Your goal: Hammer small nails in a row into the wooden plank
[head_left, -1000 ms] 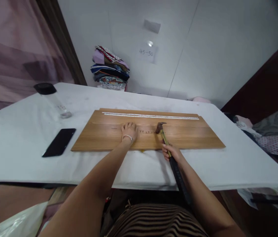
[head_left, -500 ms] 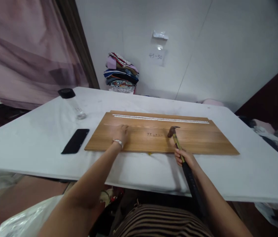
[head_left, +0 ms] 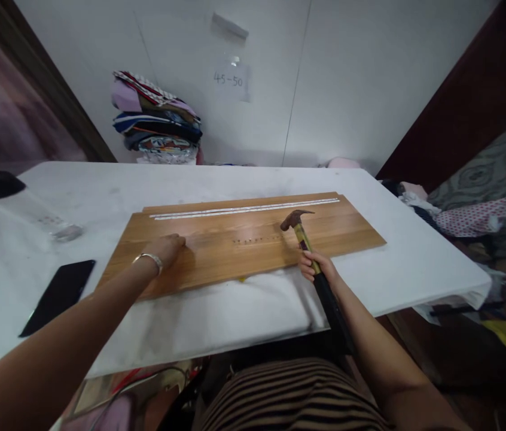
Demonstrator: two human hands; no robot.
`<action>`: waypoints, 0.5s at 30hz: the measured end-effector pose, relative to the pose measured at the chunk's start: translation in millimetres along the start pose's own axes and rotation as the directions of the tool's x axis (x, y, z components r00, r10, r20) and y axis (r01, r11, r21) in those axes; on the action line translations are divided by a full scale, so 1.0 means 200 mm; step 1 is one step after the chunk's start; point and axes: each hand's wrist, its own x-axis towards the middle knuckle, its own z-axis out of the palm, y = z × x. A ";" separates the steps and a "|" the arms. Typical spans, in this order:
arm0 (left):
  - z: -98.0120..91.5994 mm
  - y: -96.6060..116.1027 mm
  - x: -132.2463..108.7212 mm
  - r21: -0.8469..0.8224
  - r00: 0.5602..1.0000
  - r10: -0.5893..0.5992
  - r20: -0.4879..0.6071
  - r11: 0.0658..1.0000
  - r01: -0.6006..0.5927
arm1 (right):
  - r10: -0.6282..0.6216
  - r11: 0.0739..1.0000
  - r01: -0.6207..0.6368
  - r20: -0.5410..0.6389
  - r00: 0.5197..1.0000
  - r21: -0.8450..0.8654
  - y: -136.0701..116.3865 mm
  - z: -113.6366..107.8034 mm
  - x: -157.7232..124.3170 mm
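Note:
My right hand (head_left: 318, 264) grips a claw hammer (head_left: 304, 242) partway up its handle, near where the black grip meets the yellow shaft. The rusty head is over the right half of a brown wooden board (head_left: 217, 263), by the end of a row of small nails (head_left: 255, 240). On the left part of the board, my left hand (head_left: 167, 248), wearing a silver bracelet (head_left: 151, 260), has its fingers curled together. Whatever those fingers may hold is hidden. Two white strips (head_left: 244, 209) lie along the board's far edge.
A white-covered table (head_left: 244, 311) carries the board. Left of it are a black phone (head_left: 60, 296) and a clear bottle with a black lid (head_left: 33, 206). Folded clothes (head_left: 158, 120) are stacked by the wall, which bears a "45-50" paper (head_left: 230, 81).
The view has swung right and closer, so the table's things appear further left. My right hand still holds the hammer near the nails, and my left hand stays on the board's left part.

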 end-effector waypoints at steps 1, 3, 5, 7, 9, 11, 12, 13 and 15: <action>-0.01 -0.01 0.02 -0.014 1.000 -0.008 0.026 1.000 0.008 | 0.002 1.000 -0.002 0.004 1.000 0.009 -0.01 -0.02 0.01; -0.03 -0.03 0.06 -0.049 0.996 -0.038 0.084 0.998 0.042 | 0.018 1.000 -0.018 0.001 1.000 0.015 -0.04 -0.06 0.05; -0.05 -0.04 0.08 -0.095 0.988 -0.061 0.142 0.993 0.075 | 0.052 0.999 -0.052 -0.008 0.999 0.009 -0.07 -0.11 0.09; -0.07 -0.04 0.07 -0.137 0.981 -0.055 0.187 0.987 0.081 | 0.088 0.996 -0.088 -0.021 0.996 0.002 -0.10 -0.16 0.14; -0.08 -0.03 0.04 -0.145 0.979 -0.045 0.201 0.987 0.075 | 0.113 0.994 -0.113 -0.028 0.993 -0.004 -0.12 -0.20 0.17; -0.08 -0.01 0.00 -0.116 0.980 -0.053 0.194 0.990 0.076 | 0.119 0.993 -0.119 -0.023 0.993 -0.009 -0.13 -0.22 0.18; -0.07 0.00 -0.01 -0.101 0.981 -0.056 0.188 0.992 0.076 | 0.114 0.993 -0.114 -0.018 0.993 -0.010 -0.12 -0.23 0.19; -0.07 0.01 -0.03 -0.090 0.982 -0.057 0.181 0.993 0.074 | 0.106 0.994 -0.106 -0.013 0.994 -0.007 -0.12 -0.23 0.19; -0.06 0.02 -0.05 -0.077 0.983 -0.047 0.176 0.995 0.061 | 0.088 0.996 -0.088 -0.006 0.996 0.010 -0.12 -0.23 0.19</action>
